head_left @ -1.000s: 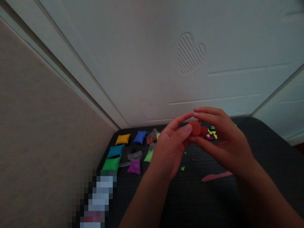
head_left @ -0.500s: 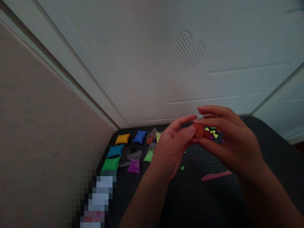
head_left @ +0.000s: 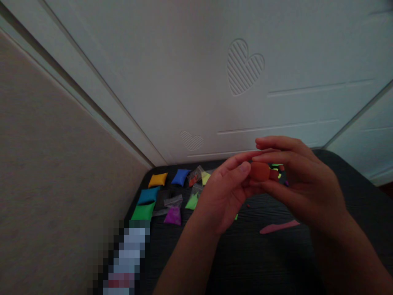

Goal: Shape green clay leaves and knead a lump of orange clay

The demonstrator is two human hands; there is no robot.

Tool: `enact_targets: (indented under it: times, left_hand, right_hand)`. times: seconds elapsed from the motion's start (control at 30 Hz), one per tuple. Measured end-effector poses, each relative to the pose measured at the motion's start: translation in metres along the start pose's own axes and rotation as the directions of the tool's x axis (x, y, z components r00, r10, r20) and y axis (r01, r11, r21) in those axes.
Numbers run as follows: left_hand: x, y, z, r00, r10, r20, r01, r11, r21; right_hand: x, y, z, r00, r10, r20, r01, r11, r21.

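Observation:
An orange lump of modelling clay (head_left: 260,171), smooth and rounded, is held above the table between both hands. My left hand (head_left: 229,184) grips its left side, with the thumb pressed at the edge. My right hand (head_left: 302,176) has its thumb and fingers closed around the right side from below and above. A darker red-brown piece (head_left: 274,174) shows just right of the lump; whether it is joined to it I cannot tell. Below the hands, a pink plastic clay knife (head_left: 278,226) lies on the dark table (head_left: 245,258).
Coloured clay packets stand at the left: yellow (head_left: 158,180), blue (head_left: 180,177), teal (head_left: 149,195) and green (head_left: 143,211). Opened bags hold purple clay (head_left: 173,215) and light green clay (head_left: 193,201). A white panel (head_left: 147,82) with heart reliefs rises behind the table.
The orange clay has turned and shifted slightly right, so more of it shows. My left hand has moved a little right, partly covering the small green piece on the table.

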State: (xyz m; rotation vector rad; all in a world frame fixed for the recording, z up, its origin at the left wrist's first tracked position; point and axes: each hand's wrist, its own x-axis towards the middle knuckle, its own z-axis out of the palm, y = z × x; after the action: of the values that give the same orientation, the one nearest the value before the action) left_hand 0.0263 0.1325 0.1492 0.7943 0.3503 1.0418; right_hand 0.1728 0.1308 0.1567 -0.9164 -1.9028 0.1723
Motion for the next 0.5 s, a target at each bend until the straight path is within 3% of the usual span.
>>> enact_targets:
  times: [0.5]
  left_hand:
    - [0.0012, -0.0042, 0.0000, 0.994, -0.053, 0.092, 0.069, 0.981, -0.180]
  right_hand:
    - [-0.0009, -0.0029, -0.0048, 0.997, -0.024, 0.073, 0.016, 0.993, 0.113]
